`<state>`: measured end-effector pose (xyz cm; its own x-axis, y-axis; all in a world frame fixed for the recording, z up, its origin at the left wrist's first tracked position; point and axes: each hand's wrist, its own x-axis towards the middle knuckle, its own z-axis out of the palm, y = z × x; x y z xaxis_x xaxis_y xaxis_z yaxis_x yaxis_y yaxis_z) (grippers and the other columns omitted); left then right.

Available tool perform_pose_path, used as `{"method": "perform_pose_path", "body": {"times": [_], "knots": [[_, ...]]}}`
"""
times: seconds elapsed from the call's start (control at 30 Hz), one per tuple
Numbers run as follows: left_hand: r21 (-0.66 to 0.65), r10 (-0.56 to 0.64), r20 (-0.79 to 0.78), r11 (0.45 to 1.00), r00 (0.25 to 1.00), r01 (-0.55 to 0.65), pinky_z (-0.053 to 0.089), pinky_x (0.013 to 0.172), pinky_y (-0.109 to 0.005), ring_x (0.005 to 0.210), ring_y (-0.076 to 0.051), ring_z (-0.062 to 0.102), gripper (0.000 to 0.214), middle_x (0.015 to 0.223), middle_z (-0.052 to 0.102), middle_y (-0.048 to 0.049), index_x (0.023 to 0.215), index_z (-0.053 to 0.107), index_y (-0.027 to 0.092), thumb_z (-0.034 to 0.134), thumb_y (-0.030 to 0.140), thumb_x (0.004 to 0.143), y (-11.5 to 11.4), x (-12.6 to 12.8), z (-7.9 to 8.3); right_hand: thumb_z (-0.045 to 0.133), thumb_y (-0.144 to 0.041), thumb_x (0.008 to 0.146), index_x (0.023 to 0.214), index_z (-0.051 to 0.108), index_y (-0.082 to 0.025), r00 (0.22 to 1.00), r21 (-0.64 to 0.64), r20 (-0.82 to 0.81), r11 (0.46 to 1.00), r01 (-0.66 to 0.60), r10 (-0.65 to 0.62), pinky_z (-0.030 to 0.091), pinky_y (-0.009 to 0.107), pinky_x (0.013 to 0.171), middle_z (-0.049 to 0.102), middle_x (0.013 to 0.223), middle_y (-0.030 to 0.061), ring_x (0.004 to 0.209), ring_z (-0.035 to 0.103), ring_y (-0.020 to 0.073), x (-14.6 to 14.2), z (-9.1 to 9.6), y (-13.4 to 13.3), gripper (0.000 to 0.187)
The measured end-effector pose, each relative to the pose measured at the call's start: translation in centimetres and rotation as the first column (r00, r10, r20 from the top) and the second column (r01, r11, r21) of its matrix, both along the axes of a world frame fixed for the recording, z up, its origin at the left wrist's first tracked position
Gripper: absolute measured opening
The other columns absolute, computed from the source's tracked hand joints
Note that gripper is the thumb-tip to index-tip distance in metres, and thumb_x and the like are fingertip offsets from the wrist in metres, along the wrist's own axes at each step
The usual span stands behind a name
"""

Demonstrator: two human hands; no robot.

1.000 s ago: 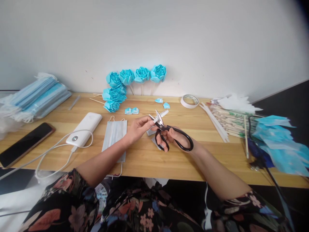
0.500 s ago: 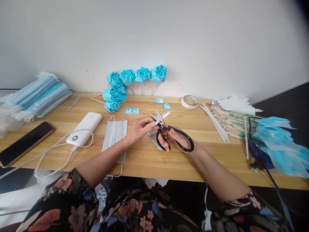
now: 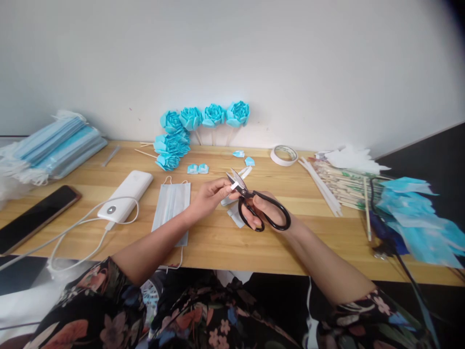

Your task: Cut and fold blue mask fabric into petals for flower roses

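Note:
My left hand (image 3: 209, 198) is closed in a pinch, thumb against fingers, on a small white strip (image 3: 235, 185). In my right hand (image 3: 264, 209) are black-handled scissors (image 3: 279, 224), with fingers through the loops. The narrowly parted blades point away from me and meet the strip close to my left fingertips. A longer white piece (image 3: 247, 171) shows just behind the blades. Pale folded pieces (image 3: 236, 218) lie on the table beneath my hands, partly hidden. Beyond them sit small blue cut pieces (image 3: 198, 168).
Several blue flowers on sticks (image 3: 214, 115) lean by the wall. A tape roll (image 3: 284, 156), white strips (image 3: 321, 189), wooden sticks (image 3: 343, 186) and blue sheets (image 3: 417, 213) lie rightward. A face mask (image 3: 170, 208), power bank (image 3: 127, 194), phone (image 3: 38, 218) and mask stack (image 3: 61, 148) lie leftward.
The scissor blades have come closer together, and the handle loops have drawn nearer each other. My left hand keeps its pinch. The whole view has shifted slightly.

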<state>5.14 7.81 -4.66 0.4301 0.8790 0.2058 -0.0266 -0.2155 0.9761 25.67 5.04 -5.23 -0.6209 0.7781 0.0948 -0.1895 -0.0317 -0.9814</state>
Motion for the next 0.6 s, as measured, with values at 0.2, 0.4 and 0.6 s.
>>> {"method": "perform_pose_path", "body": {"times": [0.2,0.4,0.6], "knots": [[0.025,0.010,-0.035,1.000,0.999,-0.009,0.044,0.068,-0.026,0.067,-0.014,0.054,0.043,0.068,0.060,-0.0012,0.072,0.065,0.016,0.061,0.056,0.088,0.2,-0.1,0.0,0.050,-0.058,0.097,0.107,0.066,-0.011,0.999,-0.016,0.022,0.999,0.029,-0.028,0.040,0.022,0.038,0.051,0.053,-0.0046,0.037,0.043,0.0081,0.2,-0.5,0.1,0.050],[-0.066,0.012,0.035,0.998,0.999,-0.010,0.043,0.061,-0.025,0.062,-0.013,0.052,0.045,0.065,0.058,-0.0008,0.074,0.066,0.016,0.065,0.060,0.083,0.2,-0.1,0.2,0.059,-0.060,0.092,0.118,0.066,-0.010,0.984,-0.030,-0.060,0.985,-0.170,0.168,0.056,0.028,0.055,0.046,0.056,-0.0079,0.039,0.034,0.0049,0.3,-0.2,-0.2,0.056],[-0.159,0.134,0.125,0.981,0.983,-0.114,0.042,0.063,-0.026,0.060,-0.012,0.050,0.038,0.062,0.057,0.0011,0.078,0.068,0.017,0.066,0.054,0.086,0.7,-0.5,-0.9,0.059,-0.079,0.078,0.120,0.065,-0.011,0.952,-0.009,-0.011,0.952,-0.305,0.305,0.059,0.039,0.077,0.050,0.069,-0.0034,0.056,0.043,0.0089,0.3,0.7,-0.5,0.080]]}}
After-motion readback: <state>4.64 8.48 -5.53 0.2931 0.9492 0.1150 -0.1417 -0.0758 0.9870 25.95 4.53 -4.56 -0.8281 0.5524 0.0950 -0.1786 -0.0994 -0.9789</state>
